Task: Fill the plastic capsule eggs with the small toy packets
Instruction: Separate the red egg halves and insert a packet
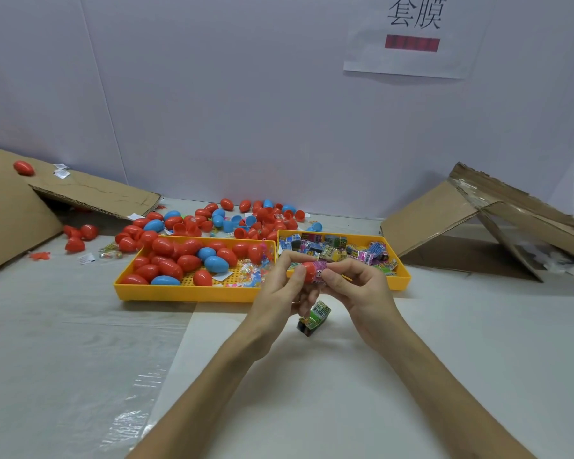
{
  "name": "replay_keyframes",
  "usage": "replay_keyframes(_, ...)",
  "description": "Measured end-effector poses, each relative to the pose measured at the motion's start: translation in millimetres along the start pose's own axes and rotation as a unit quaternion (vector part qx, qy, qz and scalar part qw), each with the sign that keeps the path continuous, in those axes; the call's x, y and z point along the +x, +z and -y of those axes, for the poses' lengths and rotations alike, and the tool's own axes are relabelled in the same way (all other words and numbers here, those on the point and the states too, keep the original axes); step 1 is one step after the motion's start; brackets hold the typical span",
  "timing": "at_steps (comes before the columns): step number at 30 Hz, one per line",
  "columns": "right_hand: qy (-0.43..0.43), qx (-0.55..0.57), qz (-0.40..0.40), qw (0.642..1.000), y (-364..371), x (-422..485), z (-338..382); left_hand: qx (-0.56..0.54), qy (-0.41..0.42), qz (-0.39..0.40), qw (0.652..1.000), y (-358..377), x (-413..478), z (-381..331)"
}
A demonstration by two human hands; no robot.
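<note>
My left hand (280,289) pinches a red capsule egg half (310,271) above the table, in front of the two yellow trays. My right hand (355,286) presses a pink toy packet (320,269) into that half's open end. A green and black toy packet (314,318) hangs just under the hands; which hand holds it is hidden. The left yellow tray (179,293) holds several red and blue eggs (188,261) and clear toy bags. The right yellow tray (403,276) holds several printed toy packets (338,248).
A loose heap of red and blue eggs and egg halves (232,220) lies behind the trays. Flattened cardboard boxes lean at the far left (14,207) and far right (478,213). One red egg (24,167) sits on the left cardboard. White sheeting covers the table.
</note>
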State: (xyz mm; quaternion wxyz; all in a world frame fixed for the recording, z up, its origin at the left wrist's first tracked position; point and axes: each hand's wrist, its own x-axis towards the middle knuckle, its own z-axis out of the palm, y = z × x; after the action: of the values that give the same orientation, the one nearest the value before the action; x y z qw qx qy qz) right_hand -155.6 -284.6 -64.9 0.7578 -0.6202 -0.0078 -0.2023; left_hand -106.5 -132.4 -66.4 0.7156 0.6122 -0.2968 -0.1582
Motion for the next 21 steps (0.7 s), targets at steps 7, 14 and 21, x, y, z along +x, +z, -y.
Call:
replay_keyframes(7,0.015,0.024,0.002,1.000,0.4,-0.2,-0.6,-0.003,-0.001,-0.006,1.000,-1.0,0.5,0.1)
replay_keyframes(14,-0.042,-0.116,0.031,0.992,4.6,-0.5,2.3,0.028,0.010,-0.070,0.997,-5.8,4.8,-1.7)
replay_keyframes(21,-0.011,-0.052,0.070,0.996,4.7,-2.7,1.2,0.033,0.018,-0.053,0.998,-6.1,3.8,2.3)
